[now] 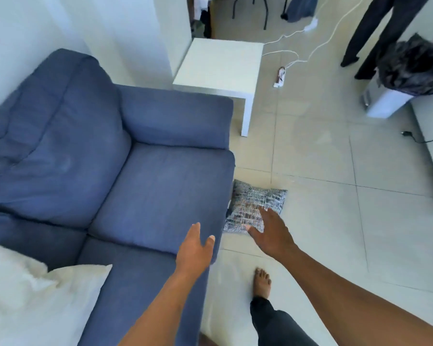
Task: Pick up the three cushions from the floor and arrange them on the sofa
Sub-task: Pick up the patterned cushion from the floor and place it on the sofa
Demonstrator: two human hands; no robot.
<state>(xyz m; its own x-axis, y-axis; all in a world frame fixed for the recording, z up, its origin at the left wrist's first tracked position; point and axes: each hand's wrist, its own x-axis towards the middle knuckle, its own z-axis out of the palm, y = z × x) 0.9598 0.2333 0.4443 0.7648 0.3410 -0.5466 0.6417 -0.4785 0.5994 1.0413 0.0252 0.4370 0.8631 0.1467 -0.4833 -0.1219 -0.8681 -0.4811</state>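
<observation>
A patterned grey-and-white cushion (253,203) lies flat on the tiled floor against the front right corner of the blue sofa (110,158). My right hand (270,233) hovers over its near edge, fingers spread, holding nothing. Over the sofa seat's front edge my left hand (194,248) is held out, open and empty too. A cream cushion (33,303) rests on the sofa seat at the lower left. No third cushion shows in this view.
A white side table (220,68) stands beside the sofa's arm. White cables and a power strip (280,76) trail across the floor behind it. Another person's legs (375,33) and a bin with a black bag (408,78) are at the far right. My bare foot (262,283) is on the tiles.
</observation>
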